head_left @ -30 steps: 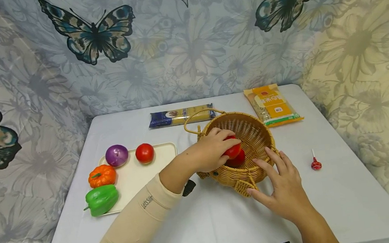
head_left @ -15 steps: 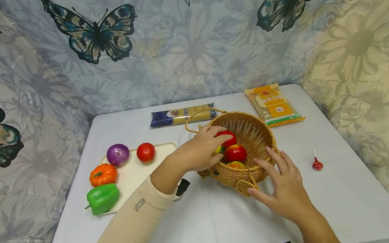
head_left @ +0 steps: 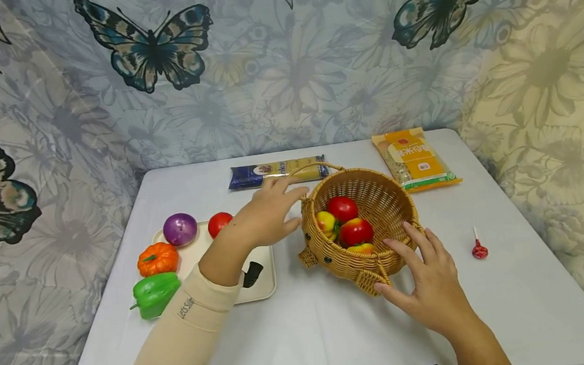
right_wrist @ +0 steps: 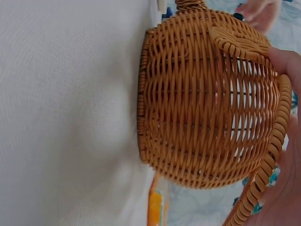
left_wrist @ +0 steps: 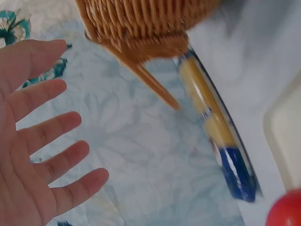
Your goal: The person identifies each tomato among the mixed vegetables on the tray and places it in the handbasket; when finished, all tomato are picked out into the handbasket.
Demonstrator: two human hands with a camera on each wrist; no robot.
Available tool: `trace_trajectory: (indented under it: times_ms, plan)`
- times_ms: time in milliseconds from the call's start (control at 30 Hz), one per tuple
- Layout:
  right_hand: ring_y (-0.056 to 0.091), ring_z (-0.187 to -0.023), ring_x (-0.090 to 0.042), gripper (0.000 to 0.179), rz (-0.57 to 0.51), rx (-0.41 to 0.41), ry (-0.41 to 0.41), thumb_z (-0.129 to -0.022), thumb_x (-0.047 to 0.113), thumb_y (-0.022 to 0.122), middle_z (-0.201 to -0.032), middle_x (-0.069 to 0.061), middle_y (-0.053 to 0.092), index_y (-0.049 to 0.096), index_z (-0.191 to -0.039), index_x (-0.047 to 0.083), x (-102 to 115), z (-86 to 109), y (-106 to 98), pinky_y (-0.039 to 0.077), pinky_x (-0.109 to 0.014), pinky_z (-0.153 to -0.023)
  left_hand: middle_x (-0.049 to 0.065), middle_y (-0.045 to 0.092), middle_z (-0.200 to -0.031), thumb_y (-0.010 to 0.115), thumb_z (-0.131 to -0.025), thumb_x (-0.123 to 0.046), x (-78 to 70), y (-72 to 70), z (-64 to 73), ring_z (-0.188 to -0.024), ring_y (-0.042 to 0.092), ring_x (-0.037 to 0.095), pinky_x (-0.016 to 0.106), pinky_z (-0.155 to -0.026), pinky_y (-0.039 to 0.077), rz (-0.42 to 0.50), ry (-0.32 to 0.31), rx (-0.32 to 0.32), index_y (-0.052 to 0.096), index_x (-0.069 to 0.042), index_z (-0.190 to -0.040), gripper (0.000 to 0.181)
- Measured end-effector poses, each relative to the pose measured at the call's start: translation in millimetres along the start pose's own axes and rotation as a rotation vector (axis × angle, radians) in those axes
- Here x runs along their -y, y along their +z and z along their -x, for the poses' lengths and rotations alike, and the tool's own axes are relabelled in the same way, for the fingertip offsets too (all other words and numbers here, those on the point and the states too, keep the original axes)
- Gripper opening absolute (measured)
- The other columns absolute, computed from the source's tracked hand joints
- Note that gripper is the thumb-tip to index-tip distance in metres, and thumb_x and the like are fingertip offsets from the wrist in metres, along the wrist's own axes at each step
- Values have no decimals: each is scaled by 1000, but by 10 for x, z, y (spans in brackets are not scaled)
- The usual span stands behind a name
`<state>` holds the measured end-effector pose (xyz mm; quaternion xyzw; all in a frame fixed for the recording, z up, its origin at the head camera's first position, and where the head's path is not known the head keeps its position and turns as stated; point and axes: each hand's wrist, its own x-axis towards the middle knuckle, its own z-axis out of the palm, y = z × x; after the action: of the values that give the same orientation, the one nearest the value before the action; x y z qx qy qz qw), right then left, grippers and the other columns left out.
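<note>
A golden wicker basket [head_left: 337, 259] with ear-like flaps stands mid-table. Inside lie a glossy red fruit [head_left: 343, 208], a red-and-yellow apple [head_left: 356, 232], a yellow piece with a green stem [head_left: 326, 224] and a partly hidden yellow-orange one [head_left: 362, 249]. My left hand [head_left: 266, 214] is off the basket's left side, holding nothing; in the left wrist view its palm and spread fingers show. My right hand [head_left: 431, 280] rests against the near right rim, fingers spread over it, and in the right wrist view its thumb [right_wrist: 286, 63] touches a wicker flap.
On the left, a cream tray [head_left: 267, 289] has a purple onion [head_left: 180, 229], tomato [head_left: 218, 223], orange pumpkin [head_left: 158, 259] and green bell pepper [head_left: 156, 294] on or beside it. Behind lie a pasta pack [head_left: 250, 176] and grain bag [head_left: 417, 160]; a lollipop [head_left: 479, 249] lies right.
My left hand has let go of the red fruit inside the basket and moved out to the left, uncovering the other pieces. My right hand has stayed at the rim.
</note>
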<state>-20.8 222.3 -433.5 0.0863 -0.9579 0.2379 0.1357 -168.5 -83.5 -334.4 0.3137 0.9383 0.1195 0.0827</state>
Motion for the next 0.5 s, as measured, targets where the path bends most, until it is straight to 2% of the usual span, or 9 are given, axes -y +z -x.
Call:
trace_trajectory:
  times_ms: [233, 500]
  plan:
    - [21, -146, -56, 81, -9, 0, -1, -73, 47, 88, -167, -9, 25, 52, -144, 29, 9, 6, -6, 22, -88, -98, 12, 27, -166, 65, -100, -34, 464, -14, 128, -151, 22, 39, 63, -119, 30, -12, -192, 1, 38, -22, -159, 66]
    - [21, -146, -55, 81, -9, 0, -4, -73, 46, 88, -167, -9, 25, 53, -144, 29, 15, -5, 0, 22, -87, -99, 19, 27, -165, 66, -98, -33, 863, 153, 258, -148, 24, 45, 68, -115, 32, -2, -338, 80, 37, -13, -159, 71]
